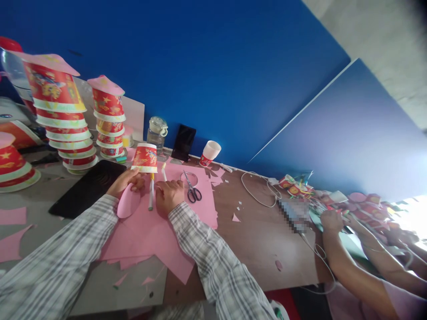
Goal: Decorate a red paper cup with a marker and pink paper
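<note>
My left hand (128, 182) is closed on a pink paper disc (129, 202), which hangs below the fingers. An upside-down red paper cup (145, 158) is just beyond this hand; I cannot tell whether the fingertips touch its rim. Between my hands is a white marker (151, 195) with a green end and a yellow part. My right hand (169, 195) has curled fingers, and a white stick with a yellowish tip (164, 170) sticks out beyond them. Black-handled scissors (193, 192) and a roll of tape (193, 174) lie right of it on pink paper sheets (147, 240).
Stacks of red paper cups (55, 84) with pink paper tops stand at the left, near a black tablet (88, 189). Behind are a lidded jar (156, 133), a phone (183, 142) and a white-and-red cup (210, 153). A cable (256, 200) and another person's arms (343, 262) are at the right.
</note>
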The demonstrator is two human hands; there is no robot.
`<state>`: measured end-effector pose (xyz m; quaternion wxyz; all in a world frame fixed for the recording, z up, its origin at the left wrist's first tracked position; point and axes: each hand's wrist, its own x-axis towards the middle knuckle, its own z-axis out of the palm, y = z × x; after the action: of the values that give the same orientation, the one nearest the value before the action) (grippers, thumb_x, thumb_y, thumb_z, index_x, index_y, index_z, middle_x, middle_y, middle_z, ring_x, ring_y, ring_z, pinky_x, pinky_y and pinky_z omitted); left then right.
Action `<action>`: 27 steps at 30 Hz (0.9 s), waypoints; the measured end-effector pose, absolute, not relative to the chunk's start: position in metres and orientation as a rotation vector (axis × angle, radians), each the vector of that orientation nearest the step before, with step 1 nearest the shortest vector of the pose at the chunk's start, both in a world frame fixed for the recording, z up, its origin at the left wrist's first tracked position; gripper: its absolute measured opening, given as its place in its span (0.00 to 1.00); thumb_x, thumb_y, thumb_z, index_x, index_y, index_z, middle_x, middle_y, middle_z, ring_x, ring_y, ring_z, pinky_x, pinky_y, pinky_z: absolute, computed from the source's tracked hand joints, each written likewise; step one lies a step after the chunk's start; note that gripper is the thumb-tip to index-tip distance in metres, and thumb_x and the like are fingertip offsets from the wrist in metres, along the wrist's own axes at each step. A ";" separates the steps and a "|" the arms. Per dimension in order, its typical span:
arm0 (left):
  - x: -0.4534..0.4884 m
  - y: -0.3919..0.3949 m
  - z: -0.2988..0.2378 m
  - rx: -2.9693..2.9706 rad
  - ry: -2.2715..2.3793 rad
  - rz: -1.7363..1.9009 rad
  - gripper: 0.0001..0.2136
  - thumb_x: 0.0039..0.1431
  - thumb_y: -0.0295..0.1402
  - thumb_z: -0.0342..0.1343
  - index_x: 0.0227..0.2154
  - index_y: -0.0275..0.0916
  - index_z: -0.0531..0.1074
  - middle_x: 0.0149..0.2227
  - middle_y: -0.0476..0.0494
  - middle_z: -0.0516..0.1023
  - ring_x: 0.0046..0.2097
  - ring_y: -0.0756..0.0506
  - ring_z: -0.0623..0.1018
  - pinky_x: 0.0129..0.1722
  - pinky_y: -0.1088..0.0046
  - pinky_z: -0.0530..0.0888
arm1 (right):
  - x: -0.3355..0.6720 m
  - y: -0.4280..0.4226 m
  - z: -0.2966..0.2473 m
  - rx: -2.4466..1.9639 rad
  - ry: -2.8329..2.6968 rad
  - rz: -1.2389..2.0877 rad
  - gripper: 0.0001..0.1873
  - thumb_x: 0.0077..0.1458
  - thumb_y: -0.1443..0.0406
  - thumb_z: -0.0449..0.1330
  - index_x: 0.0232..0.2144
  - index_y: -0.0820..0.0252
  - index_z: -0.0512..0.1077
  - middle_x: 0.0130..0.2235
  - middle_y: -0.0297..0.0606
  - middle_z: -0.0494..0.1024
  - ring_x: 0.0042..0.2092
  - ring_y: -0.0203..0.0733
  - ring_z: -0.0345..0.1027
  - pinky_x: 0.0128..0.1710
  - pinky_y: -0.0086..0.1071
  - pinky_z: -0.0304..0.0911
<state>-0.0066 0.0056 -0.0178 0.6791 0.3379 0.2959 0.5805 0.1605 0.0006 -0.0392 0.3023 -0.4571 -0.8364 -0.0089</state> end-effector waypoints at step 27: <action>-0.007 0.008 -0.020 0.726 0.642 1.343 0.09 0.48 0.37 0.52 0.23 0.36 0.63 0.16 0.54 0.60 0.12 0.55 0.54 0.12 0.75 0.56 | 0.149 -0.021 -0.023 -1.290 -2.616 0.064 0.13 0.51 0.64 0.49 0.37 0.56 0.71 0.33 0.39 0.77 0.37 0.45 0.68 0.41 0.41 0.47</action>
<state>-0.0067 0.0077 -0.0199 0.6765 0.3228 0.2855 0.5972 0.1490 -0.0210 -0.0230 0.1117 -0.4395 -0.8910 0.0218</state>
